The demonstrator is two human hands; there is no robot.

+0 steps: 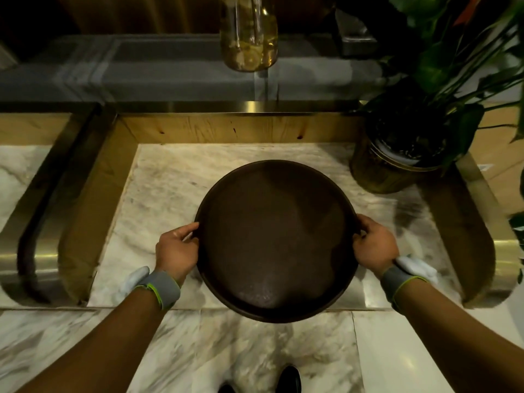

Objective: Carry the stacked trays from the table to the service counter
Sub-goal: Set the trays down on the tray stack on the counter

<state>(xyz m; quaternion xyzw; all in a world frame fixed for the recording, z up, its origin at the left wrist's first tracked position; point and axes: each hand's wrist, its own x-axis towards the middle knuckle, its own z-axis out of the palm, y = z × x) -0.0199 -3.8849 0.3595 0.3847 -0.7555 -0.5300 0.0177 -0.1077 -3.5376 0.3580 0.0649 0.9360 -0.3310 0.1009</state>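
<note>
A round dark brown stack of trays [276, 239] fills the middle of the view, its near edge jutting past the front of a marble counter top [167, 180]. My left hand [177, 249] grips the rim on the left side. My right hand [374, 245] grips the rim on the right side. Only the top tray's inside shows; how many lie beneath it I cannot tell. Whether the stack rests on the marble or hangs just above it is unclear.
A potted plant in a gold pot [391, 168] stands at the counter's back right, leaves overhanging. A glass jar of yellowish liquid [249, 35] sits on the grey ledge behind. Brass-trimmed walls [85, 194] flank the marble recess. My shoes [287, 380] show on the marble floor below.
</note>
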